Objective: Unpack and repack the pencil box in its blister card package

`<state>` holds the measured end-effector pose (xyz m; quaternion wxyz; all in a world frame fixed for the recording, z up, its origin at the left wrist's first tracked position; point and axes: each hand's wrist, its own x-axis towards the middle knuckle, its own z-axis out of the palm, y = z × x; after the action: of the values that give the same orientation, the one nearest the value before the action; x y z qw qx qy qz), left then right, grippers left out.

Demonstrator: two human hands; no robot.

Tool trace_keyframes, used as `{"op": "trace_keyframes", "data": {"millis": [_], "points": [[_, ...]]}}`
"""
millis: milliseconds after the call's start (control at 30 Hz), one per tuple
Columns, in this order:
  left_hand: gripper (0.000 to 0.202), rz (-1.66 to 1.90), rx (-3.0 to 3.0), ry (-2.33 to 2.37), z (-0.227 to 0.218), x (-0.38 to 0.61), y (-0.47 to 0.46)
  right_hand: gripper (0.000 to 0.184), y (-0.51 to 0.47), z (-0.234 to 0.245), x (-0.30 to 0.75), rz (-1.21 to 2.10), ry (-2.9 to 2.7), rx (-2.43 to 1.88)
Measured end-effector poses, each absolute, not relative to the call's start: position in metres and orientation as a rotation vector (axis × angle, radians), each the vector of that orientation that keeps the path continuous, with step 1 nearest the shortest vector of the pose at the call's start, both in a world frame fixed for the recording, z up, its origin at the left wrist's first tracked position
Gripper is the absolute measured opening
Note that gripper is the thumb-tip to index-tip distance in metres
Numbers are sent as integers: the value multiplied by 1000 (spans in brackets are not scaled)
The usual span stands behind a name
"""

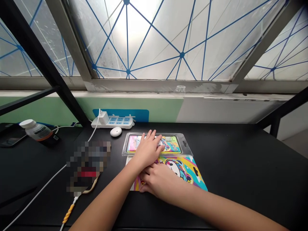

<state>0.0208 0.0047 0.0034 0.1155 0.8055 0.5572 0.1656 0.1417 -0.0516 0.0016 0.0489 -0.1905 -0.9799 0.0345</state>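
Note:
A clear plastic blister pack [183, 144] with a colourful insert lies on the black desk [240, 160]. My left hand [147, 150] lies flat on top of it, fingers stretched out and close together. In front of it lies a bright cartoon-printed card [190, 175]. My right hand [160, 182] rests on the card's left part, fingers extended toward the left and pressing down. The two hands touch where they cross. Neither hand grips anything.
A white power strip [115, 121] with a plug sits at the back by the wall, a small white oval object [115, 131] before it. A white-capped bottle [36, 130] lies at the left. A white cable [43, 189] runs past a blurred object [88, 166].

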Motion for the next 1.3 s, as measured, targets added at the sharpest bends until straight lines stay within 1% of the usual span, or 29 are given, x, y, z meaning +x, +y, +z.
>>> {"op": "trace_keyframes", "data": {"millis": [33, 133, 233, 300, 333, 467, 533, 667, 767, 867, 1000, 1100, 1167, 1300], "points": [[48, 538, 2344, 1623, 3, 20, 5, 32, -50, 4, 145, 128, -2952, -540], [37, 708, 2235, 1595, 6, 18, 6, 27, -34, 16, 164, 168, -2828, -502], [29, 920, 2055, 1543, 11, 14, 8, 34, 0, 31, 193, 53, -2685, -789], [27, 1020, 1961, 1511, 14, 13, 9, 25, 25, 38, 212, 16, -2685, -1031], [25, 1049, 1933, 1502, 15, 12, 9, 23, 36, 40, 220, 65, -2706, -1130], [20, 1109, 1904, 1492, 17, 10, 9, 45, 61, 45, 234, 364, -2771, -1332], [18, 1102, 1942, 1488, 17, 8, 9, 47, 64, 46, 231, 413, -2798, -1379], [19, 989, 2182, 1544, 19, -2, 12, 46, 67, 51, 221, 394, -2849, -1490], [24, 772, 2363, 1592, 21, -17, 14, 45, 70, 51, 219, 309, -2853, -1467], [40, 590, 2396, 1677, 24, -34, 12, 45, 68, 47, 222, 155, -2805, -1378], [56, 563, 2341, 1728, 29, -53, 5, 38, 52, 42, 226, -71, -2683, -1211], [56, 601, 2368, 1715, 33, -58, -2, 30, 34, 37, 227, -141, -2615, -1126], [53, 619, 2397, 1706, 36, -59, -7, 25, 25, 34, 228, -168, -2586, -1090], [35, 696, 2463, 1696, 45, -57, -23, 20, 9, 32, 232, -291, -2467, -945]]}}
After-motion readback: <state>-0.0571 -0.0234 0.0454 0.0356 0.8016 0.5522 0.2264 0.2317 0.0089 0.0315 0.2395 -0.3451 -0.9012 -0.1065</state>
